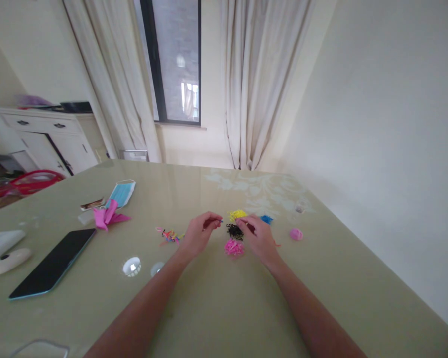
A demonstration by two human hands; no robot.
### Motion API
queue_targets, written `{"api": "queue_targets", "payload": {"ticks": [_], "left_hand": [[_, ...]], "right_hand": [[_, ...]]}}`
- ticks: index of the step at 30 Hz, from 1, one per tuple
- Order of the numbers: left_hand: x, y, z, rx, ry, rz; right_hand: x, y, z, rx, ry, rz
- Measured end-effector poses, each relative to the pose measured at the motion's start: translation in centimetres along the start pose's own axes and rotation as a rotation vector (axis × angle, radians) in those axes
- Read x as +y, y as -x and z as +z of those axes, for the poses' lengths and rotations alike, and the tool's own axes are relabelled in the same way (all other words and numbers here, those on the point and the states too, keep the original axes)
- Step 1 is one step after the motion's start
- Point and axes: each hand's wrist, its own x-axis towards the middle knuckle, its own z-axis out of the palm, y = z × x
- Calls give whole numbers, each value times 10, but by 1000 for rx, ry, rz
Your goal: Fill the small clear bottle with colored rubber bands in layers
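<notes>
My left hand [201, 231] is closed in a pinch above the table, with a tiny dark bluish bit at its fingertips, too small to name. Fingers together, my right hand [257, 233] hovers by the heaps of small bands; whether anything is in its pinch I cannot tell. Between the hands lie a yellow heap [238, 215], a black heap [234, 231] and a pink heap [234, 247]. Behind the right hand a blue heap [267, 219] shows in part. A mixed-colour pile of bands [170, 235] sits left of my left hand.
On the glossy table [216, 308] a pink bundle [296, 234] lies to the right. At left are a dark tablet [56, 263], a pink cloth-like piece [109, 216], a blue face mask [122, 193] and a pale rounded object [8, 262]. A wall [403, 149] borders the right edge.
</notes>
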Motion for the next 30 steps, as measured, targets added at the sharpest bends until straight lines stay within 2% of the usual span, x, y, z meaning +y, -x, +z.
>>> {"api": "queue_targets", "payload": {"ticks": [4, 11, 15, 20, 23, 25, 27, 28, 30], "left_hand": [[4, 5, 8, -78, 70, -23], [4, 9, 15, -135, 196, -59], [6, 12, 18, -148, 179, -66], [13, 12, 16, -138, 70, -37], [16, 10, 1, -87, -238, -29], [18, 10, -16, -67, -651, -51], [19, 12, -33, -113, -1038, -135], [19, 13, -41, -141, -1163, -201], [19, 13, -54, -197, -1275, -300]], "right_hand": [[-15, 8, 8, -71, -152, 4], [-15, 9, 8, -66, -116, -40], [-14, 9, 6, -73, -95, -56], [-12, 9, 5, -18, -97, -51], [-11, 9, 3, 4, -116, -16], [-11, 8, 1, 9, -137, 10], [-11, 7, -1, 21, -172, 28], [-12, 7, -2, 29, -193, 34], [-15, 7, -3, 45, -236, 47]]}}
